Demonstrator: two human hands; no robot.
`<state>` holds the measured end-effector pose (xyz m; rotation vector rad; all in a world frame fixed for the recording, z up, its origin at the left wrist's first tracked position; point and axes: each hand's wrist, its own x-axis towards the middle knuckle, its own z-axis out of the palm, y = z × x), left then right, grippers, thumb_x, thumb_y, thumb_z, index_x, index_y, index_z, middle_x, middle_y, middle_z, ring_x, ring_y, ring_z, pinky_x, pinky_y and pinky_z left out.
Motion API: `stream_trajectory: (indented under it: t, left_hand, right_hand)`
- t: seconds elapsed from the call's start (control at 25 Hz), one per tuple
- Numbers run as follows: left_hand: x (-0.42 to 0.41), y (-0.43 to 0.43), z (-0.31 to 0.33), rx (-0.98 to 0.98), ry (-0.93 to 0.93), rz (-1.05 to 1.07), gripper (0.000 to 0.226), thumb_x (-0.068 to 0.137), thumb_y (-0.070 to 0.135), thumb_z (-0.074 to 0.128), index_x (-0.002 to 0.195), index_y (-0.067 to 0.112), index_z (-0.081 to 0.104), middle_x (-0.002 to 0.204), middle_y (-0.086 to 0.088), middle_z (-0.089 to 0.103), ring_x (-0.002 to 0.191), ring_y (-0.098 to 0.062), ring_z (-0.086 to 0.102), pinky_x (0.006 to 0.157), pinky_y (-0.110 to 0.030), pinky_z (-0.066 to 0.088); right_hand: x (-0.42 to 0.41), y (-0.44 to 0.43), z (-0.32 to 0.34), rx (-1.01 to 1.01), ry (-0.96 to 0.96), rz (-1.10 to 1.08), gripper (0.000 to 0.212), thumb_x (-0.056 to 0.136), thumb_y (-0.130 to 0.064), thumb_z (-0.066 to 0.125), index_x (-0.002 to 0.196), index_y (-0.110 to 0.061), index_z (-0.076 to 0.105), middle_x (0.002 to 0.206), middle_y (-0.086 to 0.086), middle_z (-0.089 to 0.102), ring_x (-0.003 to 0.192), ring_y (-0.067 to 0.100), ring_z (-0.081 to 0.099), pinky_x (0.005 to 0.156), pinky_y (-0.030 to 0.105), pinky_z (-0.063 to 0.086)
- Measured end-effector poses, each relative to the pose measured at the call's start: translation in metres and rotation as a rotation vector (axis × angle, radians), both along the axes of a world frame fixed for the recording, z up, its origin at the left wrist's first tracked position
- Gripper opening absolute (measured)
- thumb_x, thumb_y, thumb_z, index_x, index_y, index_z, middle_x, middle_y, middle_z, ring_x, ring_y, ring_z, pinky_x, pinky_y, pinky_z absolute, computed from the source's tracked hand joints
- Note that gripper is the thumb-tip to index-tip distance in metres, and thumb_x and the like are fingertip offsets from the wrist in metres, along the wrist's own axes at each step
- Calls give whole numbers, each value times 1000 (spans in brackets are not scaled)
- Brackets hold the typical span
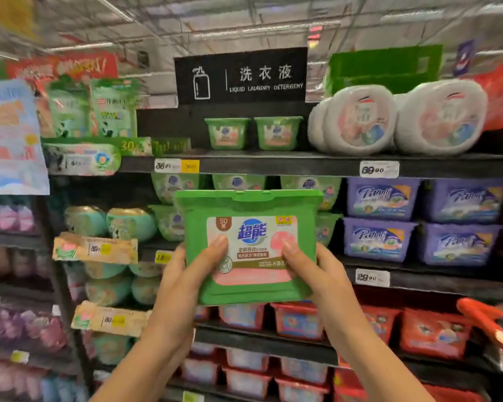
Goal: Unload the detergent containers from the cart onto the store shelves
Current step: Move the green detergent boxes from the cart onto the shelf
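Green detergent box (249, 245) held up in front of the shelves (302, 165), lid facing the camera, clamped between left hand (183, 274) and right hand (317, 271), thumbs pressed on its label. Label reads "超能" with "50" in a brown corner badge. Black sign (241, 75) above: "洗衣液 LIQUID LAUNDRY DETERGENT". Price tags (379, 169) showing "69.00" and "29.90". Purple boxes (382, 198) at right marked "Panda"-like script, blurred. Red cart handle (482, 317) at lower right.

This is a supermarket aisle: dark shelves (302, 163) carry rows of boxed detergent with price tags (379, 169) along their edges, beneath a black "Liquid Laundry Detergent" sign (241, 75).
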<state>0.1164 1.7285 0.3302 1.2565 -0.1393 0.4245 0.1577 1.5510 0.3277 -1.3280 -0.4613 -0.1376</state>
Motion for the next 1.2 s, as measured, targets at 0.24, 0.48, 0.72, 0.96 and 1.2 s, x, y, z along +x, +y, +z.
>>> stream_trajectory:
  t: [0.24, 0.48, 0.72, 0.96, 1.2]
  left_hand:
    - [158, 27, 107, 262, -129, -59, 55, 64, 58, 74, 107, 24, 69, 102, 8, 76, 93, -9, 72, 66, -15, 56]
    - [291, 51, 184, 522, -138, -33, 73, 57, 66, 65, 111, 17, 68, 96, 9, 76, 88, -8, 72, 77, -23, 57]
    - [392, 69, 192, 865, -53, -87, 44, 74, 53, 67, 110, 28, 64, 110, 9, 70, 99, -8, 64, 89, -23, 49]
    - [458, 73, 190, 1103, -6, -38, 48, 81, 45, 70, 122, 24, 57, 109, 6, 64, 81, -4, 57, 75, -19, 47]
    - [497, 69, 191, 1003, 113, -49, 40, 72, 46, 79, 99, 29, 55, 94, 12, 61, 83, -4, 56, 59, -19, 51]
  right_hand:
    - [137, 2, 116, -138, -198, -60, 54, 63, -52, 76, 102, -16, 68, 94, -3, 77, 86, 13, 73, 71, 29, 58]
    - [263, 3, 197, -288, -200, -23, 48, 68, -38, 71, 106, -9, 68, 100, 3, 75, 83, 13, 72, 73, 25, 59]
    - [353, 9, 192, -463, -100, -89, 39, 88, -17, 65, 124, -4, 61, 124, 10, 66, 115, 23, 62, 106, 37, 44]
    - [392, 7, 191, -710, -42, -211, 37, 88, -19, 68, 123, -8, 61, 124, 4, 66, 106, 14, 62, 95, 23, 47]
    - [420, 7, 196, -856, -46, -328, 41, 87, -27, 70, 124, -14, 60, 113, -2, 67, 97, 12, 62, 85, 16, 48]
